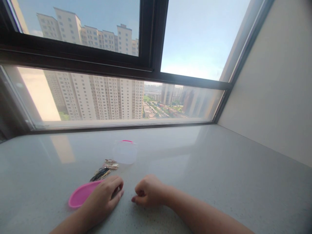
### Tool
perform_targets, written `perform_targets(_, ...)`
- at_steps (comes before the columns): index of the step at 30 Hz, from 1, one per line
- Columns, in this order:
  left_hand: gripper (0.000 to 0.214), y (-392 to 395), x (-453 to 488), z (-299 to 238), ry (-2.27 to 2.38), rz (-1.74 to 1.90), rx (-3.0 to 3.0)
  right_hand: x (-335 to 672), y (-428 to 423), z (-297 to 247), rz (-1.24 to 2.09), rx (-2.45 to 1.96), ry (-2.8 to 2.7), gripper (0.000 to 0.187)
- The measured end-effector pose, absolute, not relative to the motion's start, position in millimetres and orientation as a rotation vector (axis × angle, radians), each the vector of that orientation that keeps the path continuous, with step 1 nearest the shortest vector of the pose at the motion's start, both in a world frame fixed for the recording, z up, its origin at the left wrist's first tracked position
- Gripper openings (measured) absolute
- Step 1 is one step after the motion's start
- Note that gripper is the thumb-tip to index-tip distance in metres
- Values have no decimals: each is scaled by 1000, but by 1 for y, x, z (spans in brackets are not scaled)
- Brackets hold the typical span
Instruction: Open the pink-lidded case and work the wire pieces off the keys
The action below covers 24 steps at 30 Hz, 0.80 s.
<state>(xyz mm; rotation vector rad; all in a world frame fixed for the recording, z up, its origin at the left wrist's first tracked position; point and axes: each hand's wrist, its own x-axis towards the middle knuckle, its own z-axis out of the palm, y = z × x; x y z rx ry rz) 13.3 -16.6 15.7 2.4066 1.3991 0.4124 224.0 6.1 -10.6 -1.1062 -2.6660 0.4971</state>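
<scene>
fingers point(116, 180) curled, hold unclear; left hand point(107, 194) by pink lid point(80, 195), right hand point(149, 192) apart.

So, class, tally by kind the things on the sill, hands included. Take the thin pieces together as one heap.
Pink lid: 1
Clear tub: 1
Heap: 1 (its pieces are too small to count)
Hands: 2, left hand and right hand
Total: 5
</scene>
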Motion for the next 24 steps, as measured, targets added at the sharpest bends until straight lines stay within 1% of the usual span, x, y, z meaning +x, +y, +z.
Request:
perform_targets(14,11,-21,16,26,1418,368,2426,224,7,-15,464,-1105,-2664,32)
perform_targets(24,16,-19,10,8,1402,443,2542,223,6,-15,461,-1109,-2675,31)
